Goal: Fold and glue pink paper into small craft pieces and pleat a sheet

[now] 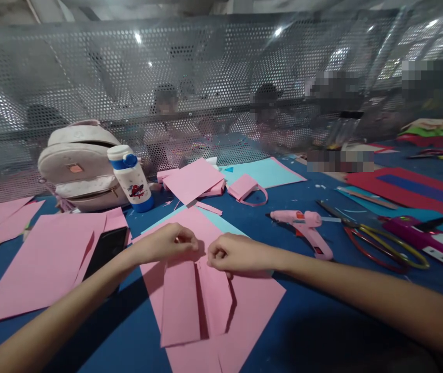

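Note:
A folded pink paper (pixel 180 305) with upright side flaps lies on a larger pink sheet (pixel 258 295) in front of me. At its far edge, my left hand (pixel 167 242) has its fingers curled in a pinch on the paper. Close by on the right, my right hand (pixel 234 253) is closed too, with curled fingers at the same edge and the thumb low against the flap. The fingertips partly hide what they grip. Beneath the large sheet, a light blue sheet (pixel 225 224) peeks out. Just beyond the hands sits a small pink paper bag (pixel 243 187) with a strip handle.
A pink glue gun (pixel 302 225) and scissors (pixel 376 238) lie to the right, near a purple device (pixel 427 238). At left are a black phone (pixel 106 251), pink sheets (pixel 42 264), a white backpack (pixel 83 166) and a bottle (pixel 131 178). A perforated metal screen (pixel 213 67) stands behind.

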`<state>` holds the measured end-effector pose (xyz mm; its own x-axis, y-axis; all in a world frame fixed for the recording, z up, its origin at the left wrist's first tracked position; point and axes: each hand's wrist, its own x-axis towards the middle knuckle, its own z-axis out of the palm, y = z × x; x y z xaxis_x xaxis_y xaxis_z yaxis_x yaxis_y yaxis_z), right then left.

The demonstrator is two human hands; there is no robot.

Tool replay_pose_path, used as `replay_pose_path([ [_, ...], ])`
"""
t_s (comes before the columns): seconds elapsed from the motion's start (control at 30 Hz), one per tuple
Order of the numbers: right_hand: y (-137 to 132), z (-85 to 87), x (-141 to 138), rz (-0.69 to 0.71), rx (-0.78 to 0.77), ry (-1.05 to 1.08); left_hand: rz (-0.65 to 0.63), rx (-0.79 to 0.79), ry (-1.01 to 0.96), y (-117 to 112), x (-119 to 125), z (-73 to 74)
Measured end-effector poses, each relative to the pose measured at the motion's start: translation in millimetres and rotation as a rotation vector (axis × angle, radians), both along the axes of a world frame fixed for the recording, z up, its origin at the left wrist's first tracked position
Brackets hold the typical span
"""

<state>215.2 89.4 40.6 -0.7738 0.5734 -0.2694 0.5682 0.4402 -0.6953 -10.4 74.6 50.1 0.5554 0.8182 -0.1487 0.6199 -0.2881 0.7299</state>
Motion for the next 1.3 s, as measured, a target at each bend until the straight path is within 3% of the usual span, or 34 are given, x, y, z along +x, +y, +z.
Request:
replay_pose_path([
  [0.1, -3.7, 4.8, -0.7, -0.02, 0.074, -0.05, 0.059, 0.18, 0.013, -26.6, 6.9, 12.9],
  [0.2, -4.9, 6.4, -1.7, 0.012, 0.2, -0.091, -0.118, 0.463, 0.05, -62.8, 15.7, 15.4],
  [0.33, -5.5, 3.8, -3.0, 0.033, 0.339, -0.108, -0.236, 0.762, 0.084, -96.9, 18.2, 0.7],
  [0.57, -11.3, 1.4, -6.4, 0.084, 0.488, -0.204, -0.219, 1.072, 0.124, -105.1, 2.9, -34.3],
  [0.7, -12.9, 0.8, -9.2, 0.088, 0.517, -0.27, -0.24, 1.16, 0.245, -110.2, -0.1, -46.4],
  [0.9, -8.2, 4.4, -12.9, 0.063, 0.405, -0.225, -0.191, 1.215, 0.237, -108.9, 2.2, -60.9],
  [1.13, -3.1, 3.2, -14.6, 0.039, 0.344, -0.177, -0.174, 1.124, 0.213, -104.8, 3.8, -57.6],
  [1.3, -6.7, 6.2, -13.1, 0.02, 0.217, -0.118, -0.182, 1.123, 0.208, -106.7, 5.3, -57.3],
])
